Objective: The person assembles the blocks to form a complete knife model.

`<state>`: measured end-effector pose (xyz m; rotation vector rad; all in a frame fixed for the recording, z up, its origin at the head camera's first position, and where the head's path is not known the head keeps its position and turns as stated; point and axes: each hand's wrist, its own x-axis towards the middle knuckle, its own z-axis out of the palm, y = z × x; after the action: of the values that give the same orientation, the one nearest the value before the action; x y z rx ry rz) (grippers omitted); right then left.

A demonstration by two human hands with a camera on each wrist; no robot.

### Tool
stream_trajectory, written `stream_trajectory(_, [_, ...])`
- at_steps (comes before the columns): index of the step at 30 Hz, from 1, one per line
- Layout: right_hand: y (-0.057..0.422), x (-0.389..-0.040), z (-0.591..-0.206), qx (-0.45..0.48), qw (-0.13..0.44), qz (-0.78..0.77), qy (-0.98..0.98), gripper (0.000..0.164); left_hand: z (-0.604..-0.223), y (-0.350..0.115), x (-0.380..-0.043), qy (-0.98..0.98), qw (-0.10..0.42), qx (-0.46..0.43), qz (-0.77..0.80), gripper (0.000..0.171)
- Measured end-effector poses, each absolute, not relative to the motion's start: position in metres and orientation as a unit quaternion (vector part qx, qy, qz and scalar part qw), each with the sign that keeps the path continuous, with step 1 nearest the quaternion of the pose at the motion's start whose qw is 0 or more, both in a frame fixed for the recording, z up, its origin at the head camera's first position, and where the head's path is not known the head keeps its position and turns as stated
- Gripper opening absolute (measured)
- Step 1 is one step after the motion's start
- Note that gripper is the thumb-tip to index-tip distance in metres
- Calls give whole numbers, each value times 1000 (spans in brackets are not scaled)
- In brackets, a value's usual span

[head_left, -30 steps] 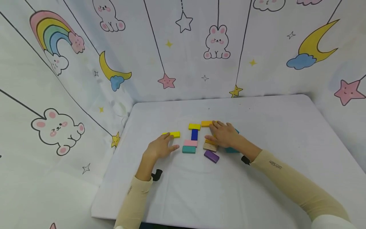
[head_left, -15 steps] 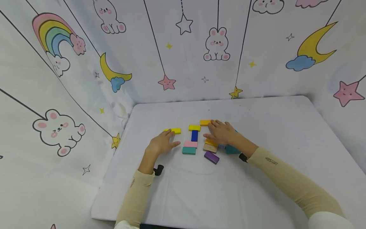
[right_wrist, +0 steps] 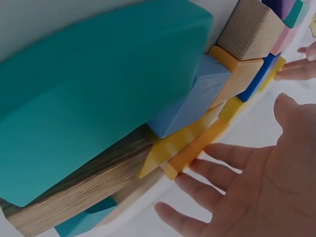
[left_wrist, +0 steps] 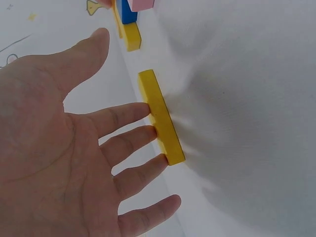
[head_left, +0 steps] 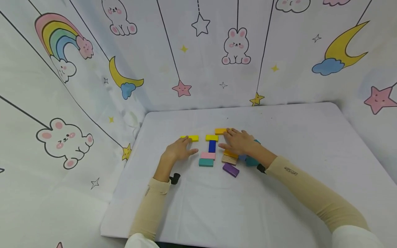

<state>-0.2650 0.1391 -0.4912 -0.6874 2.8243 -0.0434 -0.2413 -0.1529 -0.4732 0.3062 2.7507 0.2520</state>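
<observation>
With straight, spread fingers, my left hand touches a long yellow block at the left of a group of blocks. In the left wrist view, three fingertips press along one side of that yellow block, thumb held apart. My right hand reaches over the group's right side. Its fingertips are at an orange block, fingers extended, as the right wrist view shows on the orange block. Between the hands lie a short yellow block, a dark blue block, a pink block and a teal block.
Under the right hand are a second orange block, a wooden block and a larger teal block, partly hidden. A purple block lies angled nearer the body. A white cloth covers the table; a patterned curtain stands behind.
My left hand has slid the long yellow block away from the body and slightly right. My right hand has shifted the far orange block a little left. The middle blocks stay in place.
</observation>
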Motion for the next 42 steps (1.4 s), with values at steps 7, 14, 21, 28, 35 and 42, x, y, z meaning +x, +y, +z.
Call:
stream_trajectory(7, [130, -266, -487, -239, 117, -20, 964, 79, -474, -149, -250, 975, 176, 113, 79, 85])
stream_trajectory(14, [124, -267, -481, -243, 117, -18, 963, 82, -472, -145, -257, 975, 177, 111, 82, 86])
stream_trajectory(21, [119, -268, -479, -245, 119, -23, 962, 83, -473, -142, -265, 974, 175, 117, 82, 84])
stream_trajectory(28, [113, -272, -480, -257, 111, -18, 960, 81, -477, -139, -271, 975, 167, 117, 87, 84])
stream_trajectory(35, [104, -269, -483, -251, 120, -14, 960, 82, -478, -137, -272, 975, 168, 121, 85, 85])
stream_trajectory(42, [101, -266, -484, -249, 125, -15, 960, 82, -480, -135, -270, 974, 170, 124, 81, 85])
